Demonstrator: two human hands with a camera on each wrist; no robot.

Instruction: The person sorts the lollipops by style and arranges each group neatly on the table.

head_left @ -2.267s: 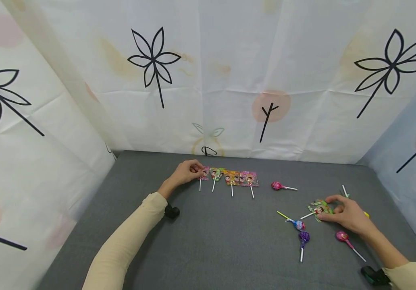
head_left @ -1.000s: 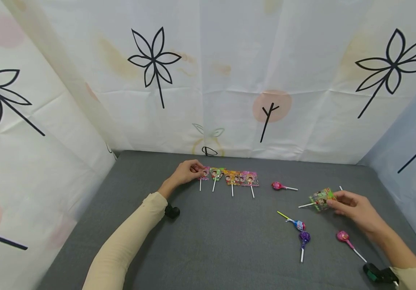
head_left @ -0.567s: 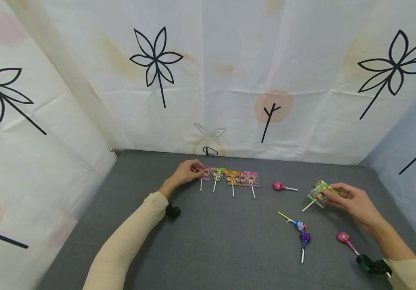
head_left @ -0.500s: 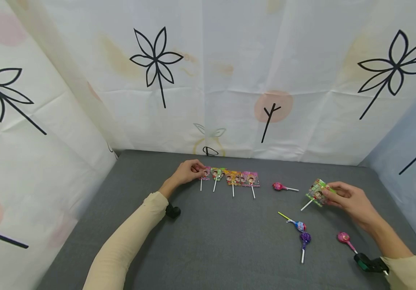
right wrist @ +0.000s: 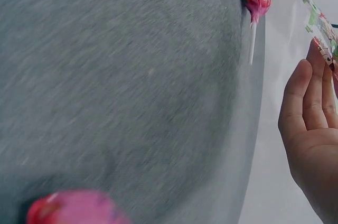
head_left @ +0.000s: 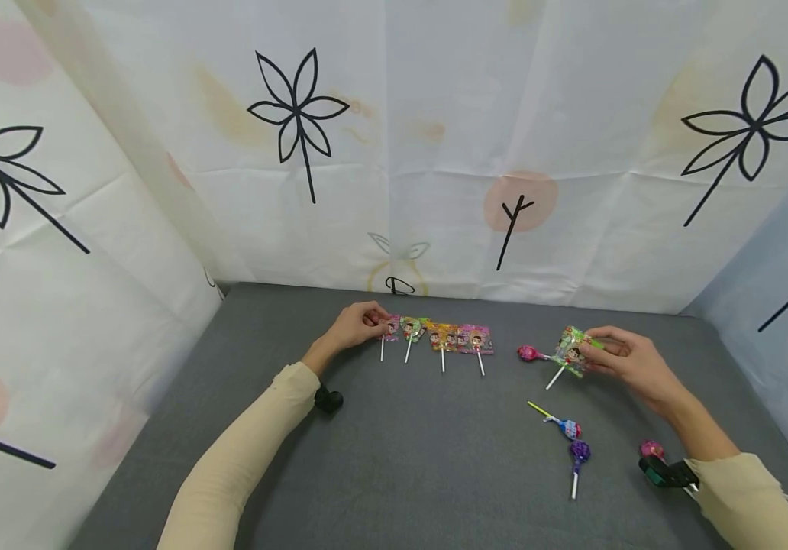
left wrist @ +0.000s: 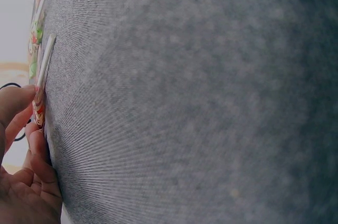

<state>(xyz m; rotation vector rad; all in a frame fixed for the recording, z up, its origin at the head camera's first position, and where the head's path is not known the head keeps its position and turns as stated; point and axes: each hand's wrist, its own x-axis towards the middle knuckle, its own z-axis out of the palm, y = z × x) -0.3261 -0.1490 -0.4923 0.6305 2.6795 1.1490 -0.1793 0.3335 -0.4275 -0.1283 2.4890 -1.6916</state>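
Observation:
In the head view, my left hand (head_left: 355, 326) pinches the edge of a pink-wrapped lollipop (head_left: 391, 328), leftmost of a row on the grey table. Thumb and fingers meet its flat wrapper in the left wrist view too. My right hand (head_left: 631, 363) holds a green-wrapped lollipop (head_left: 568, 351) by its wrapper, above the table at right. That lollipop's white stick points down and left. It overlaps the stick of a round pink-red lollipop (head_left: 528, 353). Beside the left hand's lollipop lie a green one (head_left: 412, 328), an orange one (head_left: 443, 336) and another pink one (head_left: 476, 338).
Front right lie a blue lollipop (head_left: 570, 429) with a yellow-green stick and a purple one (head_left: 580, 451), their heads close together. A pink lollipop (head_left: 651, 449) is partly hidden under the right wrist's black camera (head_left: 665, 472). Patterned white curtains (head_left: 435, 153) surround the table (head_left: 401, 458).
My right hand has lifted the green-wrapped lollipop and carried it left, the stick swinging to point lower. My left hand has stayed on the pink-wrapped lollipop.

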